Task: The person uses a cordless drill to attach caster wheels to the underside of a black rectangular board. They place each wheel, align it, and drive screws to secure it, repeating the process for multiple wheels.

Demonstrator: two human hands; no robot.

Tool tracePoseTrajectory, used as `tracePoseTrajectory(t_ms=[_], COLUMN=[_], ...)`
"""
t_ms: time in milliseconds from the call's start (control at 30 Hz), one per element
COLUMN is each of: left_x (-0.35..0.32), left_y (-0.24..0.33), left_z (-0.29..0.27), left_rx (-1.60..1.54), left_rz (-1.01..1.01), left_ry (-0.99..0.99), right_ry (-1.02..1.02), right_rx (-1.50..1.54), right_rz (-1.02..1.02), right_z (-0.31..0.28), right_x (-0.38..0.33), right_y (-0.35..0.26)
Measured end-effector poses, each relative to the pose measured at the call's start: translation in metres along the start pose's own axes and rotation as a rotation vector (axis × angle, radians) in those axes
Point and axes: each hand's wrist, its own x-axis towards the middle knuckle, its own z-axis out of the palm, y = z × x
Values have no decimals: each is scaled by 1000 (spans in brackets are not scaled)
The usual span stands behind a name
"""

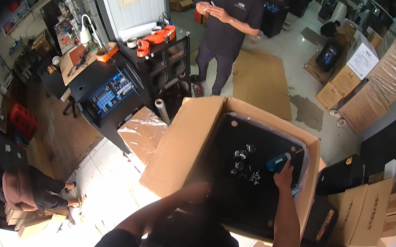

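Note:
Before me a large black panel (219, 182) lies in an open carton (178, 146), with plastic film along its far and right edges. My right hand (283, 178) is wrapped around a teal cordless screwdriver (278, 161) over the panel's right part. My left hand (195, 192) is at the panel's near left edge, its fingers drawn together; whatever is between them is too small to name. Several shiny casters (241, 155) lie on the middle of the panel. Beside them is a loose heap of screws (255, 177).
Beyond the carton stands a person (229, 16) with both hands together. A black cabinet (169, 61) at the left carries orange tape rolls (154, 38). A film-wrapped box (143, 130) adjoins the carton; stacked cartons (363, 214) stand right. Another person (30, 187) bends at lower left.

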Motion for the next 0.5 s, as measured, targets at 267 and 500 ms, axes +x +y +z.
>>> tracePoseTrajectory(t_ms=[267,500], left_x=[-24,-34], left_y=[26,83], left_z=[3,-20], left_rx=[-178,-928], left_rz=[-136,-632], left_ry=[495,648], right_ry=[415,139], right_rx=[-98,308], right_rz=[-167,-585], right_z=[29,16], right_x=[-10,-55], right_y=[-6,-137])
